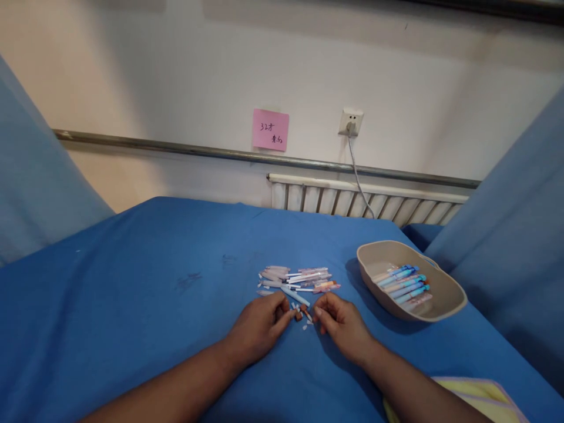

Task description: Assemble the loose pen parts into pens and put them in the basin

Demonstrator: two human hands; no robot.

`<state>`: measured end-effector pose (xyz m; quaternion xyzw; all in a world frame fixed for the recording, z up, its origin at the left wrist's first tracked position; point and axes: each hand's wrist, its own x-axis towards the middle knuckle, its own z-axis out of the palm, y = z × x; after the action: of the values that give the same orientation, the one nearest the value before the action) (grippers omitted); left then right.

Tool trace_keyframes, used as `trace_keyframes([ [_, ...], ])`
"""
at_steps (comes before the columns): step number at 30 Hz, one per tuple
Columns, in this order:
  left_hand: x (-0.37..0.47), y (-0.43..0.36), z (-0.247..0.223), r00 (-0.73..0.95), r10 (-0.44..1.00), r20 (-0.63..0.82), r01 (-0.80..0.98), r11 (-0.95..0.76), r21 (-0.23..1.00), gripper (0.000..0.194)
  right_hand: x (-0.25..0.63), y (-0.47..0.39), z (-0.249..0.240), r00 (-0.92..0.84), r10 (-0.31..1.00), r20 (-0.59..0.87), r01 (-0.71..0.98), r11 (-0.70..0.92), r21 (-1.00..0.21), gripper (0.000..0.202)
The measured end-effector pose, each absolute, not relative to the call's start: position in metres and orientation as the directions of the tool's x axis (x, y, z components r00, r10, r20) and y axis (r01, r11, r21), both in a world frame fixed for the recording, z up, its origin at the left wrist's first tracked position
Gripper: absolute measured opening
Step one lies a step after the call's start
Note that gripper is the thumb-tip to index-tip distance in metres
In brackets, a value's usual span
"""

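Note:
My left hand [261, 328] rests low over the blue sheet with its fingers curled in and the thumb drawn toward the index finger. Anything in its fingertips is too small to make out. Opposite it, my right hand [342, 326] is also closed, thumb against the bent fingers; what it pinches, if anything, is hidden. Between the two lie small brown and white pen parts [299, 315]. A light blue pen barrel [296, 295] slants just above them. Behind the hands is a loose heap of pens and clear barrels [277, 273], several with white refills, plus an orange-and-pink pen piece [326, 286].
A beige basket [368, 258] on the right holds several assembled blue and pink pens [403, 282]. A yellow cloth [480, 395] lies at the lower right, partly under my forearm. Blue curtains [520, 223] hang at both sides. A radiator [326, 197] lines the wall behind the bed.

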<state>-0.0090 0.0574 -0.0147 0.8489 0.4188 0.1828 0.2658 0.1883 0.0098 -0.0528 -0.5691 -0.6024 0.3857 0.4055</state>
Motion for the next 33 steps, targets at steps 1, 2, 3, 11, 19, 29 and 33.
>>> trace_keyframes([
  [1, -0.012, 0.060, -0.014, 0.570, 0.815, 0.108, 0.605, -0.505, 0.615, 0.021, 0.189, 0.010, -0.053, -0.009, 0.998, 0.058, 0.343, 0.058, -0.937, 0.018],
  [2, -0.016, 0.063, -0.014, 0.549, 0.825, 0.132, 0.602, -0.501, 0.622, 0.021, 0.189, 0.011, -0.054, 0.002, 0.998, 0.066, 0.319, 0.062, -0.946, 0.018],
  [3, -0.019, 0.066, -0.014, 0.523, 0.838, 0.157, 0.603, -0.494, 0.627, 0.021, 0.190, 0.011, -0.054, 0.010, 0.997, 0.070, 0.298, 0.064, -0.952, 0.018],
  [11, -0.042, 0.089, -0.012, 0.473, 0.839, 0.268, 0.684, -0.542, 0.488, 0.014, 0.193, 0.009, -0.054, 0.008, 0.997, 0.076, 0.221, 0.073, -0.973, 0.014],
  [19, -0.039, 0.085, -0.019, 0.613, 0.754, 0.235, 0.658, -0.652, 0.376, 0.020, 0.196, 0.011, -0.056, 0.029, 0.995, 0.091, 0.258, 0.081, -0.963, 0.013],
  [29, -0.033, 0.082, -0.019, 0.591, 0.773, 0.229, 0.592, -0.609, 0.528, 0.012, 0.212, 0.023, -0.054, 0.048, 0.956, 0.291, 0.614, 0.201, -0.763, 0.024],
  [33, -0.031, 0.083, -0.020, 0.554, 0.813, 0.178, 0.575, -0.529, 0.624, 0.023, 0.212, 0.022, -0.052, 0.038, 0.953, 0.299, 0.672, 0.198, -0.714, 0.030],
])
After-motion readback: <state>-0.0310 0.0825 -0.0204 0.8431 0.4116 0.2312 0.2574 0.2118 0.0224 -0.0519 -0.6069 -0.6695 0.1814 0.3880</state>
